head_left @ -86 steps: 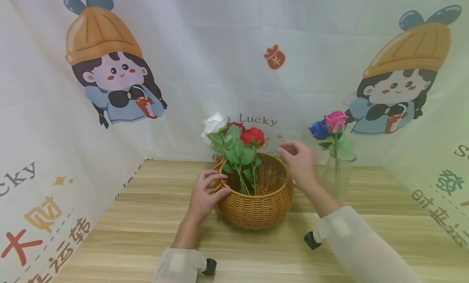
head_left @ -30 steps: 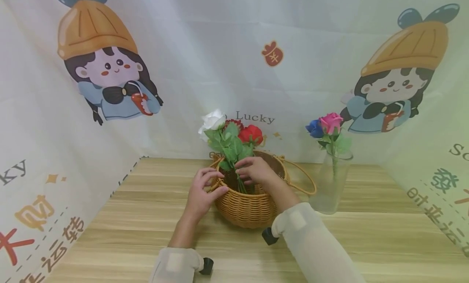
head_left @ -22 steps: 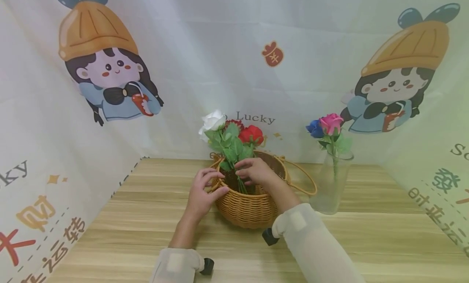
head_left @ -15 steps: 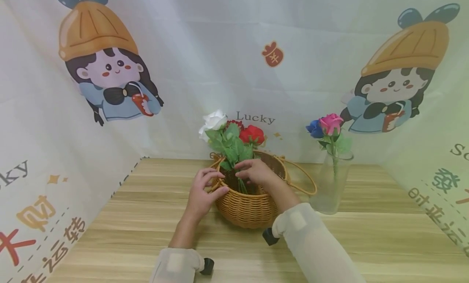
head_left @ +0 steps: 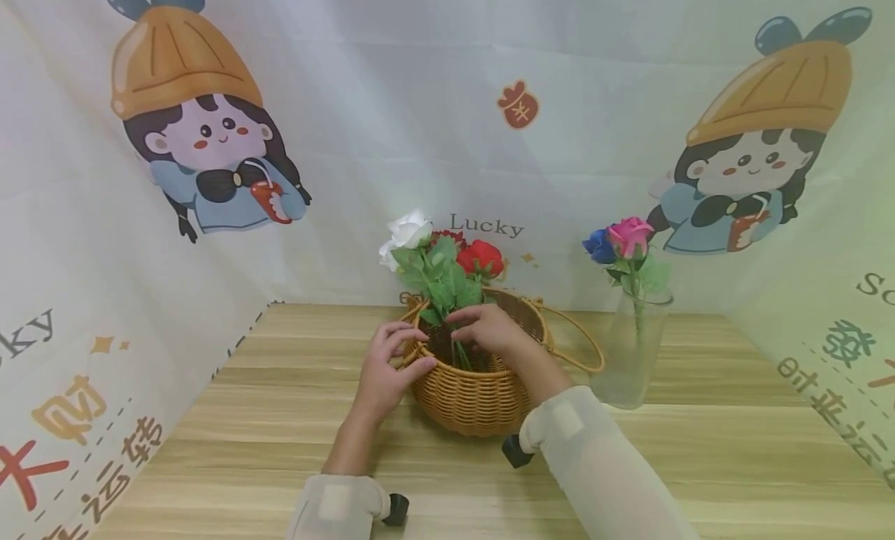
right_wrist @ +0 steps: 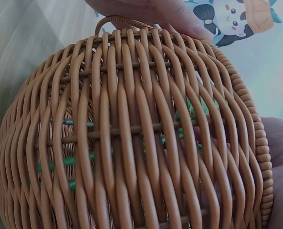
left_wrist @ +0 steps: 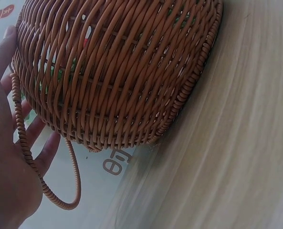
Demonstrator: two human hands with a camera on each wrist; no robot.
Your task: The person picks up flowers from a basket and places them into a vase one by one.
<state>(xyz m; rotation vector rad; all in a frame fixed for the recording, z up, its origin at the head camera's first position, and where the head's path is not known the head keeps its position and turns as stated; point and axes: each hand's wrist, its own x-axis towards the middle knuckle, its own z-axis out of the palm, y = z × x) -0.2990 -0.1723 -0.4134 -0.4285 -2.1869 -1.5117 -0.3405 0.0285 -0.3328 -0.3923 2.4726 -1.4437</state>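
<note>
A round wicker basket (head_left: pixel 470 404) stands on the table, holding white roses (head_left: pixel 408 231), a red rose (head_left: pixel 481 258) and a darker red flower (head_left: pixel 450 237) with green leaves. My left hand (head_left: pixel 383 367) holds the basket's left side, thumb over the rim, fingers spread round it. In the left wrist view a wrapped handle (left_wrist: pixel 65 206) loops across that hand's palm. My right hand (head_left: pixel 489 329) reaches over the basket's opening, fingertips pinching at the green flower stems (head_left: pixel 461 357). Through the weave in the right wrist view, stems (right_wrist: pixel 69 164) show inside; the pinching fingertips are mostly hidden there.
A clear vase (head_left: pixel 629 369) with a pink rose (head_left: pixel 631 235) and a blue rose (head_left: pixel 600 246) stands to the right. The basket's other handle (head_left: pixel 583 334) sticks out toward it. A printed cloth (head_left: pixel 391 97) hangs behind the wooden table (head_left: pixel 280 416).
My right hand has come from the basket's right rim to the stems inside, uncovering the right handle. During the last second the red flowers shift very slightly; my left hand stays put.
</note>
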